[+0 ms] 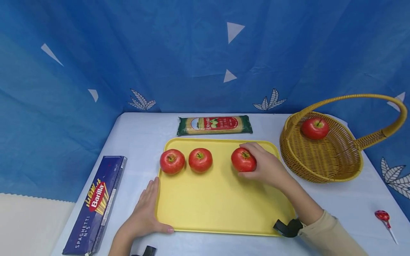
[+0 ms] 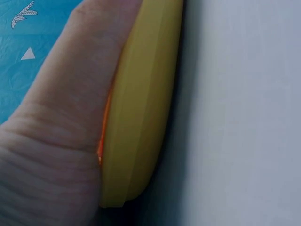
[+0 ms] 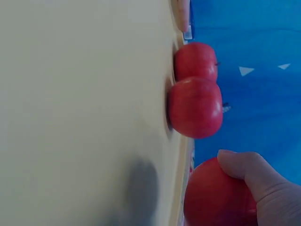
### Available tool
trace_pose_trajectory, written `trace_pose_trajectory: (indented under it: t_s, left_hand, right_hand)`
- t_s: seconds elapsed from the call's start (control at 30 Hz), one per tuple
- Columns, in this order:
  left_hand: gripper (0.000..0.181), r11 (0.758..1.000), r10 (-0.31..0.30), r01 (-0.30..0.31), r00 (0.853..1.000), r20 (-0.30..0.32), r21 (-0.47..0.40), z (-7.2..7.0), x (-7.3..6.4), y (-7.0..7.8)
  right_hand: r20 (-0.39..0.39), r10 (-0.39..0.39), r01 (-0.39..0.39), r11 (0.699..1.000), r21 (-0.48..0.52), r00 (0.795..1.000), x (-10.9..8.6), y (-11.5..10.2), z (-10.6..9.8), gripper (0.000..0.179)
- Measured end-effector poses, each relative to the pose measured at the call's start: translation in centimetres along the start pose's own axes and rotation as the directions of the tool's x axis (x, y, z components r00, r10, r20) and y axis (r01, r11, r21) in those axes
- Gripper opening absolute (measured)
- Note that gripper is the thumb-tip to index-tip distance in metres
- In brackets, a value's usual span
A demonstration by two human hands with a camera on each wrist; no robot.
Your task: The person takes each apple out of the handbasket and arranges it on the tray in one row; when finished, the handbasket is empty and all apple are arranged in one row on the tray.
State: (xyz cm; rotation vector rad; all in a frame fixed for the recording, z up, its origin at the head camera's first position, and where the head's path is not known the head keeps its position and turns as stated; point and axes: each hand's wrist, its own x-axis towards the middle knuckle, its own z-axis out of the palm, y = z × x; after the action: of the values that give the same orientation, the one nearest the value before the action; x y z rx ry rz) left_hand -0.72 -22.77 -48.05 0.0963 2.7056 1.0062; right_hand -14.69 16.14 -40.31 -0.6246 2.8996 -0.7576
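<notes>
My right hand (image 1: 267, 165) grips a red apple (image 1: 242, 160) over the right part of the yellow tray (image 1: 221, 202). In the right wrist view, that apple (image 3: 214, 195) is held off the tray, its shadow falling apart from it. Two more red apples, one at the tray's upper left corner (image 1: 172, 161) and one just right of it (image 1: 200, 160), rest on the tray. My left hand (image 1: 145, 209) lies against the tray's left edge with straight fingers, its thumb at the near edge. The left wrist view shows the hand touching the tray's side (image 2: 141, 103).
A wicker basket (image 1: 298, 160) with a tall handle holds one red apple (image 1: 315, 128) at the right. Behind the tray lies a green pasta packet (image 1: 214, 125). A blue spaghetti box (image 1: 96, 204) lies at the left, a red lollipop (image 1: 382, 215) at the right.
</notes>
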Motion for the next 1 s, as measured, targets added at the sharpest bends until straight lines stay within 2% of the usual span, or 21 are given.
trace_pose_trajectory:
  t_s: [0.27, 0.67, 1.0]
  left_hand:
    - [0.161, 1.000, 0.009, -0.009, 1.000, -0.011, -0.015, 0.2, -0.1, -0.1]
    - [0.162, 1.000, -0.008, 0.008, 1.000, 0.009, 0.001, -0.1, 0.0, 0.1]
    - [0.164, 1.000, -0.022, 0.022, 1.000, 0.020, 0.013, -0.2, 0.0, 0.3]
  right_hand:
    - [0.075, 0.018, -0.020, 0.999, 0.027, 0.997, 2.0, -1.1, 2.3, 0.089]
    - [0.120, 0.056, -0.073, 0.987, 0.146, 0.991, 2.9, -1.3, 3.9, 0.091]
    - [0.114, 0.035, -0.046, 0.995, 0.094, 0.993, 3.4, -1.9, 4.8, 0.093]
